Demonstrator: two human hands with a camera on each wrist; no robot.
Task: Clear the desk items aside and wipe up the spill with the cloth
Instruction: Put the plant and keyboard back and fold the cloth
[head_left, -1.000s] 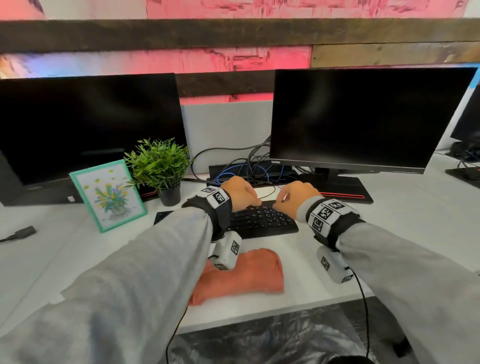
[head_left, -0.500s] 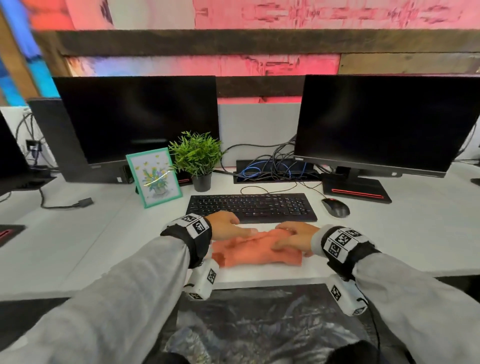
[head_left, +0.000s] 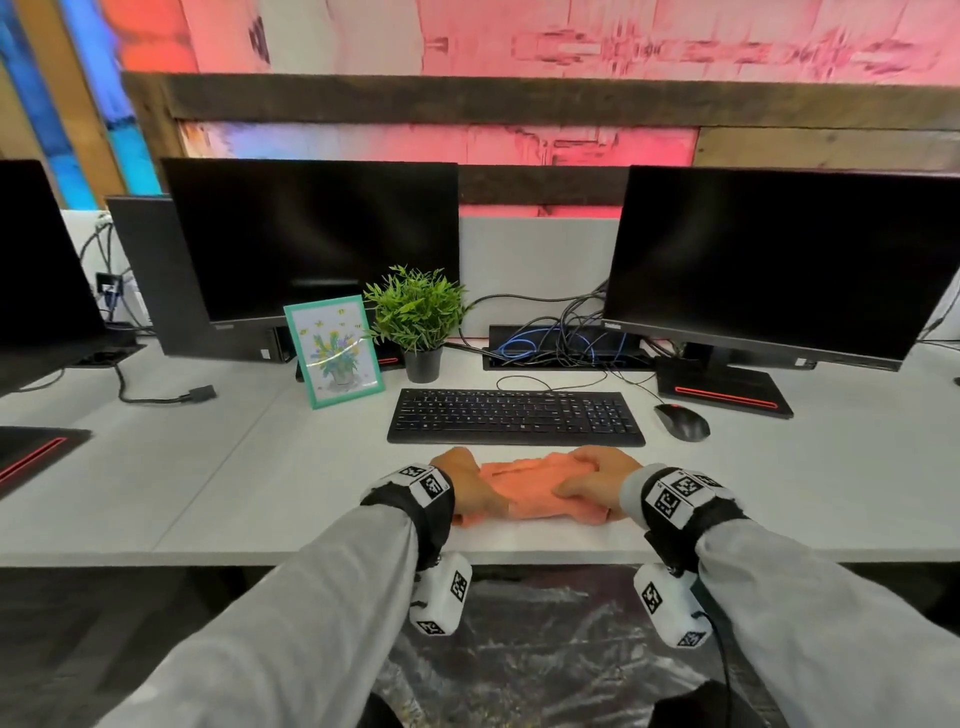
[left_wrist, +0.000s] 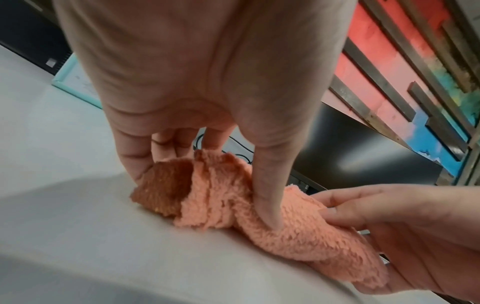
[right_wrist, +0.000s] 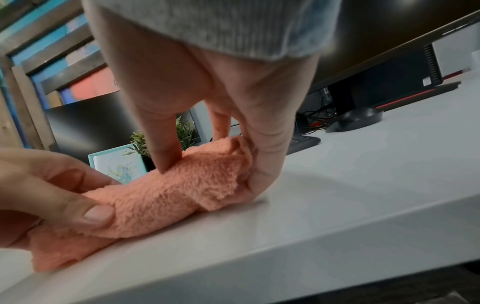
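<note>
An orange fluffy cloth lies bunched on the white desk near its front edge. My left hand grips its left end, thumb and fingers pinching the folds. My right hand grips the right end, thumb pressed into the cloth. A black keyboard sits just behind the cloth, with a black mouse to its right. A teal picture frame and a small potted plant stand behind the keyboard's left end. No spill shows.
Two dark monitors stand at the back, with a cable tray between them. A loose cable plug lies at the left. The desk's front edge runs just below my wrists.
Both hands came back from the keyboard to the cloth and took hold of its two ends. The keyboard now lies farther back from the cloth. The head view pulled back.
</note>
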